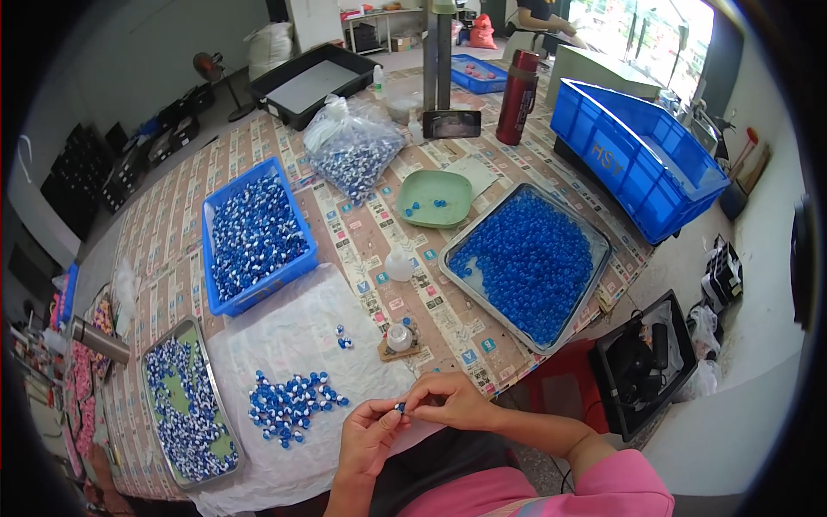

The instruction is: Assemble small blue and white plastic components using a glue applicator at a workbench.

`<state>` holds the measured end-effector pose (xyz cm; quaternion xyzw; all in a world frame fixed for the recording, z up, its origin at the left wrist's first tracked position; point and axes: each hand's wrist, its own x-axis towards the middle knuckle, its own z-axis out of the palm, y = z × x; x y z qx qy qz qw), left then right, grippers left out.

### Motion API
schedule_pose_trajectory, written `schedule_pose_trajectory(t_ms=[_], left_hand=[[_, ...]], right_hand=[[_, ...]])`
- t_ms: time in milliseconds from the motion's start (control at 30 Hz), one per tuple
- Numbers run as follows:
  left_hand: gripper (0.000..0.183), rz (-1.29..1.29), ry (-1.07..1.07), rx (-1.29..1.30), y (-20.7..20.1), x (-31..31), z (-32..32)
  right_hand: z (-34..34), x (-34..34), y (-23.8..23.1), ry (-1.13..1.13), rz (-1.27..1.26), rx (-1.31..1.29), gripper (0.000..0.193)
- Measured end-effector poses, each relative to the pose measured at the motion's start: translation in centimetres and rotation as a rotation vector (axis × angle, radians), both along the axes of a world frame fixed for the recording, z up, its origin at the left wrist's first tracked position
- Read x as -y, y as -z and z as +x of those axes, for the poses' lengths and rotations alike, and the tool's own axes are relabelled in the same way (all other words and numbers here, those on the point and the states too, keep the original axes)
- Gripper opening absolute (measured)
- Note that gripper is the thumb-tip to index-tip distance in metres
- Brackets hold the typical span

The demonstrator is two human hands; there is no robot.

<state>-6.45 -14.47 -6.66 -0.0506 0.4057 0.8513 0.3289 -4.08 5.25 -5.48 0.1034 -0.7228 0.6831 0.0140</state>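
Hands (405,418) pinching bead (400,407) near table edge (508,388)

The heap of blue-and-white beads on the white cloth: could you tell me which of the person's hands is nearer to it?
Left. The left hand sits just right of the heap of blue-and-white beads on the white cloth. The right hand is farther right, beyond the left hand.

Small assembly workshop: long paper-covered worktable (370,250), metal trays (525,258) of blue beads, stacking crates (637,155), bare concrete floor.
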Motion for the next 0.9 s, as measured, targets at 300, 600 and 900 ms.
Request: schedule_pose_trajectory(t_ms=[300, 600, 900], left_hand=[[0.016, -0.012, 0.094, -0.016, -2.7, -8.5, -0.2], [0.017, -0.091, 0.077, 0.064, -13.3, -30.7, 18.3], [0.016, -0.070, 0.082, 0.055, -13.8, -34.0, 24.6]], right_hand=[[2.2, -8.3, -2.1, 0.122, -0.071, -0.013, 0.010], [20.6, -30.9, -12.4, 0.070, -0.106, 0.086, 0.013], [26.7, -33.6, -12.3, 0.104, -0.132, 0.027, 0.011]])
